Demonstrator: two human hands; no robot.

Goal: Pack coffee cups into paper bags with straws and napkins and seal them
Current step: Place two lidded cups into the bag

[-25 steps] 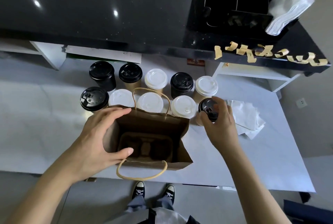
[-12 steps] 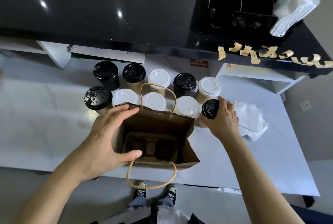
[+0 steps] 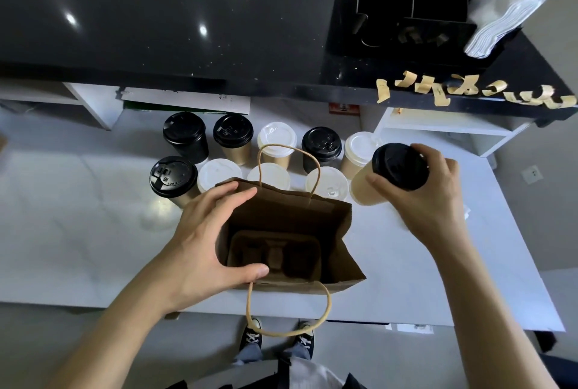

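White bench (image 3: 78,232), glossy, reflecting overhead light. Black speckled counter (image 3: 187,29) raised behind, showing 2 bright light reflections. White shelf units (image 3: 438,129) beneath counter. Grey floor (image 3: 406,357) below. Wall socket (image 3: 531,174) at right.

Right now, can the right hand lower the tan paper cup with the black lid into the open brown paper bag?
Probably yes. The right hand grips the tan paper cup with the black lid beside the open brown paper bag; the left hand holds its mouth open, unobstructed.

We saw a white table (image 3: 78,232), an open paper bag (image 3: 328,232) at its centre, nine lidded cups (image 3: 233,133) at 12 o'clock.
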